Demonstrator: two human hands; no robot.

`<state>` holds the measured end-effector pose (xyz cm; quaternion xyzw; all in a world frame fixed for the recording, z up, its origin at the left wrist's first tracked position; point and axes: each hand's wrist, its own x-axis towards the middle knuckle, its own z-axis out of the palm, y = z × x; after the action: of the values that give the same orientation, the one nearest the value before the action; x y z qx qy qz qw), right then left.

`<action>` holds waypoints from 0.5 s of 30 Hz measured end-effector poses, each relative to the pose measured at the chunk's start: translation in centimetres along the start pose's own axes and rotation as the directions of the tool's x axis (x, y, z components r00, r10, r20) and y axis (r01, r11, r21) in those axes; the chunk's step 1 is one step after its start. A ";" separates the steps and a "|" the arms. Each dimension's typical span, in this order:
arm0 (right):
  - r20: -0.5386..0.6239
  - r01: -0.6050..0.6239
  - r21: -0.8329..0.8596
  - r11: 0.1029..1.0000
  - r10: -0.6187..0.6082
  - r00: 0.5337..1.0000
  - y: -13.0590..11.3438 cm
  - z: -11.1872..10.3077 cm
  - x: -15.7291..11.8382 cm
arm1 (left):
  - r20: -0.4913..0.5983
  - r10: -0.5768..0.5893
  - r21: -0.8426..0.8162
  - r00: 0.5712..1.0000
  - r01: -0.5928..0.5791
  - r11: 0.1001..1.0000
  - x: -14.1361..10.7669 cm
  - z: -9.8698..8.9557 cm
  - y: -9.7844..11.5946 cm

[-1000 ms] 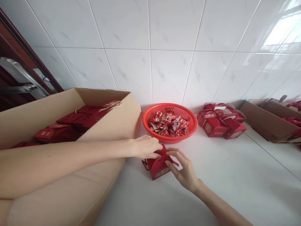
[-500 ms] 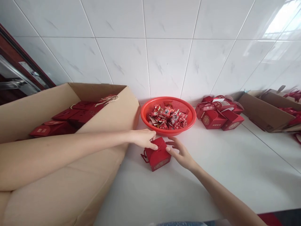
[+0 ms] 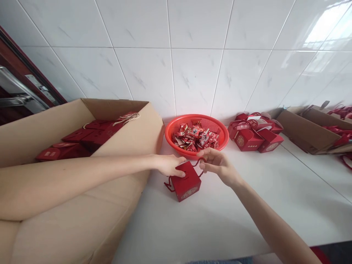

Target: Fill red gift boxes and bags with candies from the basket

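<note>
A small red box [image 3: 189, 183] with a gold print on its front stands on the white table [image 3: 220, 227]. My left hand [image 3: 171, 165] grips its top left side, thumb on the lid. At the box's right, my right hand [image 3: 216, 164] pinches a dark red cord [image 3: 198, 161] that rises from the box. Another loop of cord [image 3: 169, 186] hangs out at the box's left side. Right behind the box is a red plastic basket [image 3: 168, 136] holding several wrapped sweets [image 3: 196, 135].
A large cardboard carton [image 3: 132, 190] with several red boxes [image 3: 96, 135] inside fills the left. More red boxes [image 3: 249, 139] are piled right of the basket, beside another open carton [image 3: 310, 135]. A tiled wall [image 3: 198, 80] stands behind.
My right hand has moved up and closed on the cord, which now stretches out from the box's right side. My left hand stays on the box.
</note>
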<state>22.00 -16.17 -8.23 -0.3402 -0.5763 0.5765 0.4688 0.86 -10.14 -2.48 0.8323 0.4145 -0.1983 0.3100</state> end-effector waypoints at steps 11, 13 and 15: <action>0.207 0.036 -0.637 0.770 0.126 0.970 0.5 1.4 1.6 | -0.072 0.099 -0.082 0.993 -0.104 0.991 0.4 -0.2 0.0; 0.213 0.043 -0.671 0.741 0.137 0.967 0.2 1.3 1.6 | -0.052 0.055 -0.108 0.997 -0.060 0.992 0.5 -0.2 -0.1; 0.233 0.066 -0.703 0.708 0.141 0.962 -0.2 1.3 1.6 | -0.045 0.038 -0.126 0.998 -0.044 0.991 0.6 -0.2 -0.1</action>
<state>20.24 -15.15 -7.68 -0.4234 -0.8035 0.3627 0.2088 1.09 -9.63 -2.74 0.8234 0.4155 -0.1476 0.3573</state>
